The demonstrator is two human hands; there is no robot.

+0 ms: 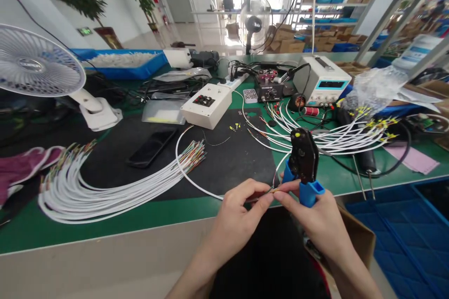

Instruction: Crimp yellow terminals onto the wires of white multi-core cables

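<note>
Near the table's front edge, the fingertips of my left hand (pixel 242 212) are closed in a pinch on the thin coloured wires at the end of a white cable (pixel 203 190). My right hand (pixel 321 222) is wrapped round a crimping tool (pixel 304 154) with blue handles and a black head pointing up. Its thumb and forefinger also pinch at the wire ends, touching my left fingertips. A small yellow piece shows between the two hands, too small to make out fully. On the black mat lie several little yellow terminals (pixel 237 126).
A bundle of white cables (pixel 105 203) with bare coloured ends curves at left, beside a phone (pixel 152 147). Cables with yellow ends (pixel 351 144) lie at right. Behind stand a beige box (pixel 206 105), a soldering station (pixel 269 91), a power supply (pixel 324 79) and a fan (pixel 33 63).
</note>
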